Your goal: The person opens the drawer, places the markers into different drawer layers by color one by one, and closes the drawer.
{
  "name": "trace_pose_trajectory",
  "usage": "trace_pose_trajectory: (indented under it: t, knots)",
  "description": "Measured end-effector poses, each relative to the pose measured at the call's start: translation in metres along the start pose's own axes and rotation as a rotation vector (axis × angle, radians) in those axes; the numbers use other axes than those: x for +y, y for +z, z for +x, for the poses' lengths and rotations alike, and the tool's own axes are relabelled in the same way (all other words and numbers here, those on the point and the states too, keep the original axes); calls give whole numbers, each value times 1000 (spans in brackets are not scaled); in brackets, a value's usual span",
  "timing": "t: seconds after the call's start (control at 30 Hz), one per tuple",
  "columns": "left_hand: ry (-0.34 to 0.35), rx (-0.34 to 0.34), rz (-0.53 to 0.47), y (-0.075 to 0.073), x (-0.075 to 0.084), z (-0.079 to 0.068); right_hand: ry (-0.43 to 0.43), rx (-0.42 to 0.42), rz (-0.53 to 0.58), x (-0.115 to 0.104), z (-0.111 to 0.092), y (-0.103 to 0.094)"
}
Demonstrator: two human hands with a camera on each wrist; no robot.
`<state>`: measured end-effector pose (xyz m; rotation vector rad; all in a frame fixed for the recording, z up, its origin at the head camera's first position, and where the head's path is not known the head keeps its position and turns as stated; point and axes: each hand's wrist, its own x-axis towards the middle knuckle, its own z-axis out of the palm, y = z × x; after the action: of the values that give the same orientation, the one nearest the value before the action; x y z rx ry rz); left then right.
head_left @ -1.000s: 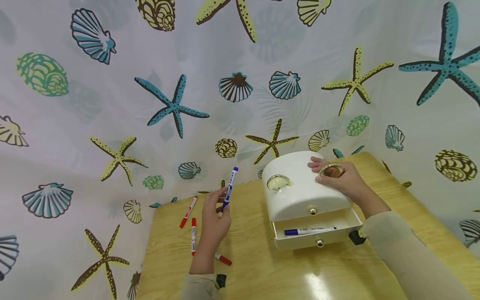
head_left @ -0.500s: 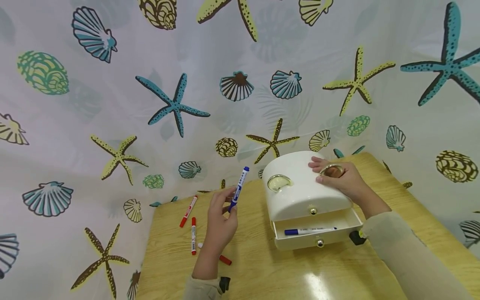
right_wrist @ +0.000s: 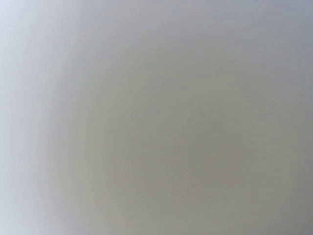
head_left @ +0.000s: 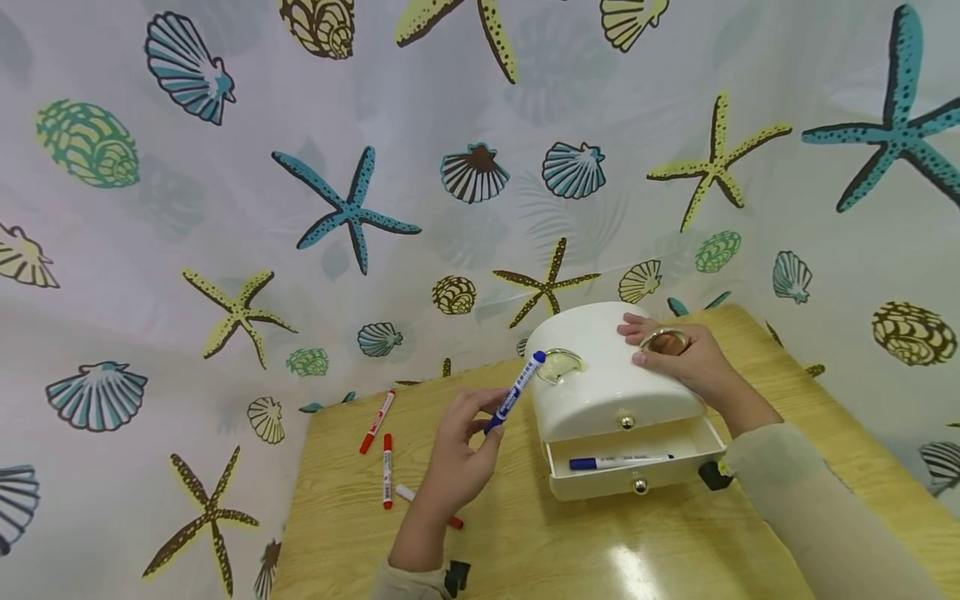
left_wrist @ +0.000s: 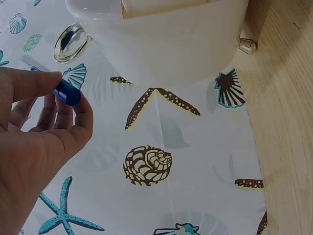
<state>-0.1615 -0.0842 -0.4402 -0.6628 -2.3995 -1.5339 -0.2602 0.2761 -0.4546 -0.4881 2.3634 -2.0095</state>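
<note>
In the head view my left hand (head_left: 456, 462) pinches a blue-capped marker (head_left: 517, 390) between thumb and fingers. The marker tilts up to the right and overlaps the left side of a white rounded drawer box (head_left: 592, 333). The left wrist view has the marker's blue end (left_wrist: 68, 93) poking out past the thumb. On top of the box rests my right hand (head_left: 701, 367), its fingers extended and its thumb apart, around a gold ring (head_left: 660, 332). Below, the lower drawer (head_left: 600, 485) is pulled out and contains another blue marker (head_left: 618, 462). The right wrist view is only a grey blur.
Two red markers (head_left: 377, 422) lie at the left of the wooden table (head_left: 330, 500). A third red-capped marker (head_left: 405, 492) is partly hidden by the left forearm. Behind stands a white curtain (head_left: 465, 83) patterned with shells and starfish.
My left hand has moved right with the blue marker, from over bare table to the box's left side. The marker leans further right. The right hand and the drawer have stayed put.
</note>
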Motion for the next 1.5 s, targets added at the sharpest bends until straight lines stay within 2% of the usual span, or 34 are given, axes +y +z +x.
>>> trace_pose_trajectory:
  t: [0.33,0.63,0.87,1.1,1.37,1.5]
  knots:
    - [12,-55,-54,2,32,-2,9,3,-8,-1,0,1]
    - [-4,-118,-74,13,10,-5,28,5,-20,-1,0,0]
    - [-7,-136,-103,19,23,-5,35,5,-20,-1,0,0]
    - [-22,-186,-102,20,38,-6,38,3,-17,-3,0,-1]
    - [35,-209,-119,27,39,-6,9,0,-2,-2,0,-1]
    - [35,-227,-150,31,37,-7,3,-2,-2,0,0,-1]
